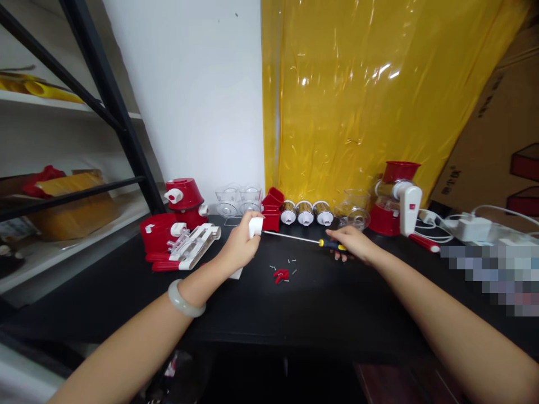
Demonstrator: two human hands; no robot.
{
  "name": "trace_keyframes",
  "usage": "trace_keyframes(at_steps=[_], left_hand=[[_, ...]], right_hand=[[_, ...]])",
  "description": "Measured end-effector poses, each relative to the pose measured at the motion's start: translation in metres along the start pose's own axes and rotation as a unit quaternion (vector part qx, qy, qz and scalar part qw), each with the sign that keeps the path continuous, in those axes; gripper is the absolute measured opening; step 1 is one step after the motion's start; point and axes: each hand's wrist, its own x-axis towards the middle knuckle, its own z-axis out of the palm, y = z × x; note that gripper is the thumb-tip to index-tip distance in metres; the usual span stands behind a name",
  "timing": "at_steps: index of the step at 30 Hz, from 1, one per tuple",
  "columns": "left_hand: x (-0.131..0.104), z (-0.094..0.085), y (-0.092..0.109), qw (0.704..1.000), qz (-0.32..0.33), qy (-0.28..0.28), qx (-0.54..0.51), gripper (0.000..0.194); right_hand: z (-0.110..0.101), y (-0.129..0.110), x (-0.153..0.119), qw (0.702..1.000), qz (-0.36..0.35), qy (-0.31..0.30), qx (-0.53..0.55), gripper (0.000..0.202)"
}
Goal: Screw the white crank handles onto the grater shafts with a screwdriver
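Observation:
My left hand (pixel 244 242) is closed around a white plastic part (pixel 255 226), held above the black tabletop. From the right, my right hand (pixel 347 242) grips the yellow and black handle of a screwdriver (pixel 332 245). Its long metal shaft points left, and the tip meets or nearly meets the white part; the exact contact is too small to make out. Below, between the hands, small red pieces (pixel 281 275) lie on the table with several loose screws (pixel 293 272) around them. Under my left wrist another white piece (pixel 236 274) is partly hidden.
Red housings (pixel 182 196) and white parts (pixel 197 247) stand at left. Along the back are clear plastic bowls (pixel 238 201), a red part (pixel 272 210) and metal drums (pixel 305 213). An assembled red and white grater (pixel 396 199) stands at right, beside cables and a white adapter (pixel 474 229).

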Motion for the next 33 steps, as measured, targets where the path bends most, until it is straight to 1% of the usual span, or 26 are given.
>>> trace_keyframes(at_steps=[1, 3, 4, 6, 8, 11, 13, 14, 15, 16, 17, 18, 19, 21, 22, 23, 24, 26, 28, 29, 30, 31, 32, 33], left_hand=[[-0.001, 0.0, 0.0, 1.0, 0.002, 0.004, 0.0, 0.047], [-0.001, 0.001, 0.0, 1.0, -0.001, 0.005, -0.011, 0.047], [-0.001, 0.002, -0.001, 1.0, -0.006, 0.002, -0.018, 0.047], [0.002, 0.002, -0.004, 0.999, -0.026, -0.014, -0.036, 0.048], [0.005, 0.002, -0.005, 0.996, -0.055, -0.024, -0.063, 0.05], [0.008, 0.001, -0.003, 0.987, -0.099, -0.022, -0.122, 0.053], [0.008, 0.0, 0.002, 0.977, -0.133, -0.037, -0.163, 0.054], [0.007, -0.001, 0.005, 0.971, -0.152, -0.05, -0.18, 0.054], [0.007, -0.002, 0.007, 0.964, -0.169, -0.063, -0.195, 0.053], [0.007, -0.003, 0.009, 0.958, -0.183, -0.074, -0.206, 0.053], [0.007, -0.003, 0.01, 0.955, -0.192, -0.079, -0.214, 0.053], [0.008, -0.004, 0.011, 0.953, -0.196, -0.076, -0.217, 0.053], [0.008, -0.004, 0.01, 0.955, -0.193, -0.068, -0.215, 0.054], [0.009, -0.004, 0.008, 0.965, -0.168, -0.05, -0.193, 0.055], [0.009, -0.003, 0.006, 0.973, -0.148, -0.042, -0.174, 0.055], [0.009, -0.003, 0.005, 0.979, -0.127, -0.039, -0.153, 0.054], [0.008, -0.002, 0.003, 0.985, -0.105, -0.039, -0.132, 0.053], [0.006, -0.001, -0.001, 0.992, -0.07, -0.039, -0.1, 0.052], [0.004, 0.0, -0.004, 0.994, -0.052, -0.036, -0.084, 0.051], [0.004, 0.0, -0.006, 0.995, -0.051, -0.033, -0.08, 0.05], [0.004, 0.001, -0.006, 0.995, -0.052, -0.03, -0.078, 0.05], [0.004, 0.001, -0.007, 0.995, -0.056, -0.028, -0.08, 0.05], [0.005, 0.002, -0.007, 0.994, -0.061, -0.027, -0.086, 0.05], [0.006, 0.002, -0.007, 0.993, -0.068, -0.026, -0.098, 0.05]], right_hand=[[0.0, 0.0, -0.001, 1.0, -0.006, 0.0, -0.03, 0.048], [0.0, -0.002, -0.004, 0.993, -0.05, 0.03, -0.104, 0.053], [0.0, -0.003, -0.005, 0.985, -0.082, 0.058, -0.14, 0.054], [0.001, -0.004, -0.008, 0.959, -0.15, 0.124, -0.207, 0.054], [0.003, -0.003, -0.011, 0.919, -0.212, 0.201, -0.264, 0.053], [0.005, 0.0, -0.018, 0.833, -0.315, 0.314, -0.328, 0.043], [0.005, 0.001, -0.023, 0.779, -0.382, 0.365, -0.336, 0.035], [0.006, 0.001, -0.026, 0.763, -0.406, 0.38, -0.329, 0.032], [0.006, 0.0, -0.028, 0.758, -0.421, 0.387, -0.314, 0.029], [0.006, -0.002, -0.029, 0.762, -0.426, 0.389, -0.293, 0.028], [0.007, -0.004, -0.03, 0.777, -0.421, 0.386, -0.264, 0.027], [0.008, -0.006, -0.029, 0.802, -0.402, 0.376, -0.231, 0.027], [0.008, -0.007, -0.026, 0.838, -0.366, 0.356, -0.193, 0.028], [0.009, -0.007, -0.018, 0.919, -0.251, 0.283, -0.111, 0.031], [0.009, -0.005, -0.013, 0.956, -0.175, 0.225, -0.071, 0.032], [0.009, -0.004, -0.007, 0.98, -0.101, 0.17, -0.031, 0.033], [0.008, -0.002, -0.003, 0.991, -0.051, 0.123, 0.004, 0.034], [0.005, 0.001, 0.002, 0.997, 0.012, 0.058, 0.042, 0.037], [0.003, 0.002, 0.003, 0.999, 0.025, 0.033, 0.019, 0.043], [0.002, 0.001, 0.001, 0.999, 0.014, 0.036, -0.015, 0.046], [0.001, 0.0, -0.001, 0.997, -0.012, 0.051, -0.059, 0.049], [0.001, -0.002, -0.004, 0.99, -0.049, 0.08, -0.108, 0.05], [0.001, -0.003, -0.007, 0.976, -0.092, 0.12, -0.157, 0.051], [0.001, -0.004, -0.009, 0.955, -0.138, 0.166, -0.203, 0.051]])
